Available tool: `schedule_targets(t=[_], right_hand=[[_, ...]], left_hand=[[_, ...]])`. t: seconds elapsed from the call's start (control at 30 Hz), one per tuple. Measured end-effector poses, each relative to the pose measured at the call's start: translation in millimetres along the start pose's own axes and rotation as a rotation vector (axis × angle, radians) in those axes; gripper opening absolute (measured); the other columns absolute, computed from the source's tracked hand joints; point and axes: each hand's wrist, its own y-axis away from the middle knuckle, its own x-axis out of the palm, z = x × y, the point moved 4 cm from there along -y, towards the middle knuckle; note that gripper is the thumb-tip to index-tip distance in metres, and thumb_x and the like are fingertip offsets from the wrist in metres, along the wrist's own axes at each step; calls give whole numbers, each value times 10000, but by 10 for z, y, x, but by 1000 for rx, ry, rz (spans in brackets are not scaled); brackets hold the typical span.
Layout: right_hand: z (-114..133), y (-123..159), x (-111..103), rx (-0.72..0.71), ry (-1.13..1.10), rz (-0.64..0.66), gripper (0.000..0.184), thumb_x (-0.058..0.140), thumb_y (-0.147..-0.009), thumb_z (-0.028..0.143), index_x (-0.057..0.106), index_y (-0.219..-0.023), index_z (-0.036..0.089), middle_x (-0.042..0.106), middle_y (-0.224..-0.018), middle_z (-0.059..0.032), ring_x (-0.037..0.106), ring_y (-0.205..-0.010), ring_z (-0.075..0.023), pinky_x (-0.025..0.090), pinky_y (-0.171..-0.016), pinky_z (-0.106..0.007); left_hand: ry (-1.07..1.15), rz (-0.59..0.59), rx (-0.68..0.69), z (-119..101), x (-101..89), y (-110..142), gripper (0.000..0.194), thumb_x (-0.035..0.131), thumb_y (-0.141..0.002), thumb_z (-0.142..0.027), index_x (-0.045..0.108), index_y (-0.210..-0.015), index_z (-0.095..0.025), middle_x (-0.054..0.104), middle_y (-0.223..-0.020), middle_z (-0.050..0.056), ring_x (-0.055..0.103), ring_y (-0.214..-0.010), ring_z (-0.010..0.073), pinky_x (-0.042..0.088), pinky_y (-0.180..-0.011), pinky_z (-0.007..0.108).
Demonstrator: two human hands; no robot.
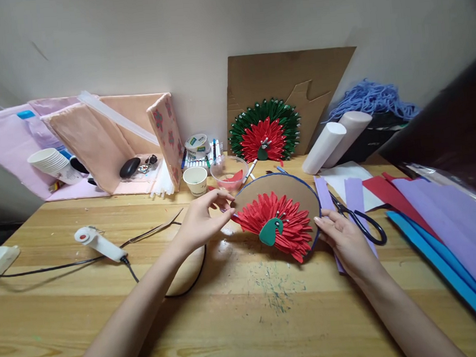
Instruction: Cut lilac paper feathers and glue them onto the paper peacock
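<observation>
Between my two hands a cardboard peacock craft is held tilted above the table. Its rounded cardboard has a dark blue edge, with layered red paper feathers and a green head piece with an eye on the front. My left hand pinches its left edge, fingers partly behind the board. At the right edge my right hand grips it, thumb in front. Behind it, a finished-looking peacock with red and green feathers leans against a cardboard sheet.
A white glue gun with a black cord lies left. Black-handled scissors rest on purple paper strips right. A paper cup and a clear bowl stand behind. Coloured sheets cover the right edge; green scraps dot the front.
</observation>
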Motion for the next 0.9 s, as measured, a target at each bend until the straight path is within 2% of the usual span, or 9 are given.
schedule_targets(t=[0.2, 0.4, 0.57, 0.9], right_hand=[[16, 24, 16, 6, -4, 8, 307, 716, -677, 399, 576, -907, 252, 710, -853, -20, 672, -850, -217, 561, -660, -298], [19, 30, 17, -3, -2, -2, 316, 721, -668, 404, 586, -910, 252, 712, -853, -21, 671, -862, -221, 562, -673, -307], [26, 29, 25, -12, -3, -1, 311, 715, -678, 402, 584, -915, 250, 711, -883, -21, 669, -869, -215, 558, -692, -308], [46, 28, 17, -37, 23, -2, 290, 698, -690, 410, 582, -907, 256, 713, -896, -19, 671, -846, -206, 553, -664, -294]], left_hand=[[-179, 87, 74, -109, 9, 12, 203, 540, -762, -120, 601, -947, -179, 665, -854, 40, 582, -776, 151, 447, -771, 315], [-369, 132, 69, -145, 34, 30, 180, 528, -785, -116, 602, -920, -209, 679, -877, 19, 578, -858, 184, 362, -830, 373], [-352, 110, 56, -135, 34, 21, 167, 543, -792, -113, 596, -917, -211, 686, -875, 16, 570, -852, 181, 327, -834, 377], [-323, 50, 108, -94, 3, -4, 146, 543, -817, -158, 590, -944, -213, 683, -888, 24, 572, -852, 178, 362, -833, 371]])
